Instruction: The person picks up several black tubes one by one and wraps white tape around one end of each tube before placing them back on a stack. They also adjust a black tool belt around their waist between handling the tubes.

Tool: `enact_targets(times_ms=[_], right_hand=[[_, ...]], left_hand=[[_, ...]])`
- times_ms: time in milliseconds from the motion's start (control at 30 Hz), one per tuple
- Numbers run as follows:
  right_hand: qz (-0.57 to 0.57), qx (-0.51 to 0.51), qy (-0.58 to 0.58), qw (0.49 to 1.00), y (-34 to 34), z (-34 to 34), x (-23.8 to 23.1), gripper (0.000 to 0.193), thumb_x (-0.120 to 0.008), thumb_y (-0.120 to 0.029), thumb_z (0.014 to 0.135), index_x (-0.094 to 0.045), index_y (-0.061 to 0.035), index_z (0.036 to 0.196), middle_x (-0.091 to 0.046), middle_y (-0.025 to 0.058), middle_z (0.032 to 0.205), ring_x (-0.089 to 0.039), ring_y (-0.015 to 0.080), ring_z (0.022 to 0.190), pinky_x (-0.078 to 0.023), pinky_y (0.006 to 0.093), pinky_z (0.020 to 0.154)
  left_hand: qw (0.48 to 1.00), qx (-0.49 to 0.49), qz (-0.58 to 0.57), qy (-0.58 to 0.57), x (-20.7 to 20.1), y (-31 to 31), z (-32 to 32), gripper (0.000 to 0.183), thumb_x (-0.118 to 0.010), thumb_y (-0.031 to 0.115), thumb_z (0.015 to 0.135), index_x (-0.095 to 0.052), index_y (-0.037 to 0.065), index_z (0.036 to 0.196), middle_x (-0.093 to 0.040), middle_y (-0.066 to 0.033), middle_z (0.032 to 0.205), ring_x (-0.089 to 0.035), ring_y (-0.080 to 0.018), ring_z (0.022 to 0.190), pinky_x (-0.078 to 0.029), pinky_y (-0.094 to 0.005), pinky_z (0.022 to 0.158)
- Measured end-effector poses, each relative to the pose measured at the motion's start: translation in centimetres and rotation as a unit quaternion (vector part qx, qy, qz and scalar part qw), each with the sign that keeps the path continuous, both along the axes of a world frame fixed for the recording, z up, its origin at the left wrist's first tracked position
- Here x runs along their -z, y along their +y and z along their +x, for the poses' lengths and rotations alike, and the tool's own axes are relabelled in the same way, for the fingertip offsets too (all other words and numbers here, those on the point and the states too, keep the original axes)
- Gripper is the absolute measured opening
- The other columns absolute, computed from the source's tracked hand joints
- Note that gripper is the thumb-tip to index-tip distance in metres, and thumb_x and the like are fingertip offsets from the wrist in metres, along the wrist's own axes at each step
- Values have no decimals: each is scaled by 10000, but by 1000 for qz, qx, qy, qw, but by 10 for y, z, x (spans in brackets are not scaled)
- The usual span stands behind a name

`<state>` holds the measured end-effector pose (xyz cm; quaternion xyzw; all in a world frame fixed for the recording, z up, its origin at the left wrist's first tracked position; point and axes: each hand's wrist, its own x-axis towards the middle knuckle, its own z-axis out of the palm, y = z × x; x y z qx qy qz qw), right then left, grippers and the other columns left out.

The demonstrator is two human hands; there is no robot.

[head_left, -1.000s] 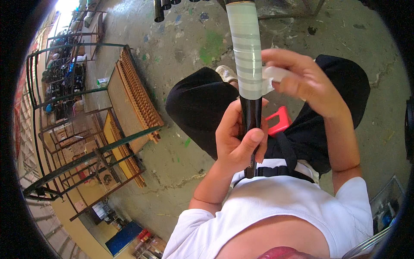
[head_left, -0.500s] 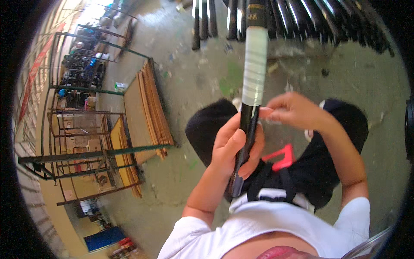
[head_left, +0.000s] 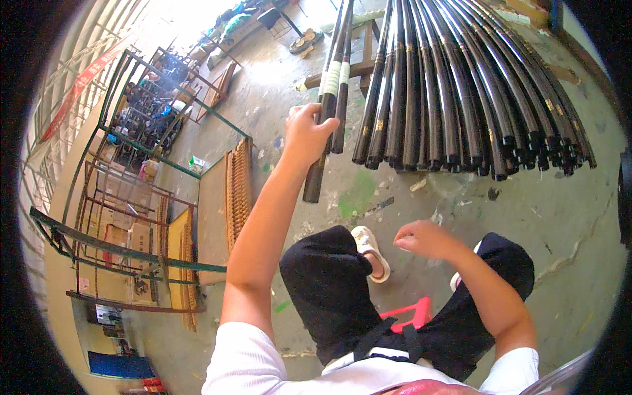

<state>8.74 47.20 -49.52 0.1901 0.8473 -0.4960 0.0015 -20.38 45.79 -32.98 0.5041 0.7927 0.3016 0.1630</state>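
At the upper left of the middle, my left hand [head_left: 306,135] is closed round a long glossy black pole [head_left: 313,185]. A ribbed white wrapped band [head_left: 332,79] circles this pole just beyond my fingers. Close along its right side lies another black pole [head_left: 338,139], also with a white band. My right hand [head_left: 424,239] hovers over the floor between my knees, away from the poles. Its fingers are curled and pressed together; whatever may be in them is too small or hidden to make out.
A wide row of black poles [head_left: 434,125] fans out at the upper right, several with gold marks. A wooden support [head_left: 361,68] stands behind. On the left is a metal rack [head_left: 131,247] with boards [head_left: 238,197]. A red stool [head_left: 411,315] shows below me.
My left hand has carried the banded pole forward and left, from over my lap to beside another banded pole. My right hand has come away from the pole, and the view has shifted.
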Motion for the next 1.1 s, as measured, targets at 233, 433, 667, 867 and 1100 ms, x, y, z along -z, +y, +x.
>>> enact_targets(times_ms=[233,433,667,867,1100], right_hand=[[-36,-1,4,999,15,-2,-1,269,-616,-274,827,-701,-68,979,-697,133,898,-664,258,838,-503,367,750],[-54,20,-10,998,19,2,8,292,-589,-299,825,-699,-76,977,-685,153,954,-650,323,891,-496,424,787],[-58,9,-31,998,16,10,9,302,-575,-308,840,-690,-71,986,-682,157,957,-643,327,913,-489,421,810],[-34,-40,-17,998,-6,13,1,333,-554,-316,853,-670,-47,1012,-679,158,976,-638,327,923,-484,426,815],[-83,-21,-44,995,-15,11,19,318,-557,-298,842,-679,-46,993,-685,148,972,-644,308,922,-487,399,813]], left_hand=[[960,-123,-83,236,33,90,1,522,-704,400,692,-664,92,1111,-477,-169,1278,-322,-328,1260,-314,-526,962],[924,-171,19,341,46,99,10,546,-768,410,686,-622,140,1138,-450,-130,1247,-367,-319,1209,-314,-506,966],[925,102,351,-102,-17,14,87,364,-648,306,843,-606,102,1142,-548,-148,1107,-512,-320,1073,-372,-379,962],[695,312,510,-400,-18,-70,174,377,-468,521,927,-673,216,843,-507,-114,1106,-413,-272,1158,-322,-383,1011],[584,425,519,-458,-14,-90,191,429,-356,620,931,-650,312,883,-521,-120,1105,-416,-298,1149,-334,-409,973]])
